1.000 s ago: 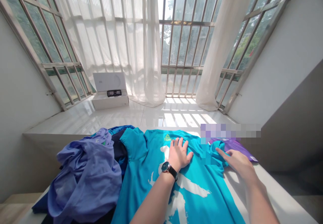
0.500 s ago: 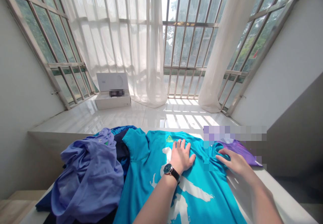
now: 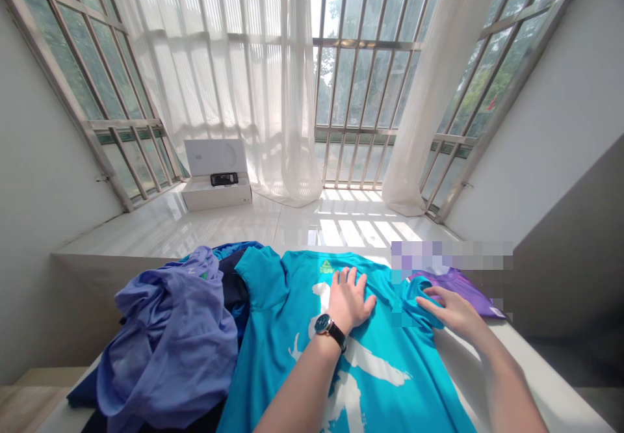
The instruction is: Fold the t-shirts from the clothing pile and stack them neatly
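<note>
A teal T-shirt (image 3: 273, 361) with white brush-stroke print and a small yellow-green logo lies spread out in front of me. My left hand (image 3: 348, 300), a black-strapped watch (image 3: 330, 331) at its wrist, rests flat on the upper part with fingers spread. My right hand (image 3: 451, 313) pinches the bunched right sleeve (image 3: 420, 293) between thumb and fingers. Part of that sleeve is blurred by pixel blocks. On the left the other sleeve lies loose against a rumpled lavender garment (image 3: 170, 348).
Dark and blue clothes show under the lavender garment. Behind my right hand lies a purple garment (image 3: 461, 290), partly pixelated. An opened white box (image 3: 217, 196) with a black object (image 3: 224, 179) stands on the glossy white ledge (image 3: 253, 225), near the curtains (image 3: 273, 95) and barred windows.
Both hands keep nearly the same places on the T-shirt. The view has shifted very slightly, and the black object in the box is now unblurred.
</note>
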Demonstrator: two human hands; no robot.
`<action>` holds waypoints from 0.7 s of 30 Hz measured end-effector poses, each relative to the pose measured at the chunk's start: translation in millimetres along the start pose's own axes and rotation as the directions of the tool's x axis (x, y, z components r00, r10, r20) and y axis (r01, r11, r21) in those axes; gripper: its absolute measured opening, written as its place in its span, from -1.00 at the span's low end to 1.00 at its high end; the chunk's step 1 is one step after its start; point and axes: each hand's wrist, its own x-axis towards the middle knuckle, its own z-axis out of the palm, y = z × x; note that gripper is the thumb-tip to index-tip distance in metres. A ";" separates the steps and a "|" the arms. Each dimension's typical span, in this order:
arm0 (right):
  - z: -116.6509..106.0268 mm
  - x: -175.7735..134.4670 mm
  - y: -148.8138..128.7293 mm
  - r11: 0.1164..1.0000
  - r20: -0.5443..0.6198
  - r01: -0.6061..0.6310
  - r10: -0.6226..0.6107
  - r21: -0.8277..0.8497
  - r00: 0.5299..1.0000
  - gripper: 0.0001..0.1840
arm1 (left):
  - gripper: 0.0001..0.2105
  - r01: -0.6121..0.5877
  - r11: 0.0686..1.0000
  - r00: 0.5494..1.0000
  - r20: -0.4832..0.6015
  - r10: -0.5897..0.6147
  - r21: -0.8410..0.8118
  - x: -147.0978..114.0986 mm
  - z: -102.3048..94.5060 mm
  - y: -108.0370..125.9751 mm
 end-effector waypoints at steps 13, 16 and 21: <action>-6.7 -2.6 -28.5 0.924 -0.281 0.021 0.095 0.382 0.955 -0.52 | -0.39 -0.024 0.997 0.999 0.023 0.023 0.072 0.1 1.8 -3.2; -8.9 -4.5 -36.0 0.861 -0.239 -0.056 0.202 0.506 0.950 -0.49 | -0.41 -0.018 0.999 1.000 0.002 0.018 0.049 -0.8 1.1 -2.5; -16.2 -9.0 -42.1 0.714 -0.083 -0.207 0.348 0.669 0.934 -0.41 | -0.44 -0.006 1.000 1.000 -0.027 0.006 0.004 -1.6 -0.9 0.1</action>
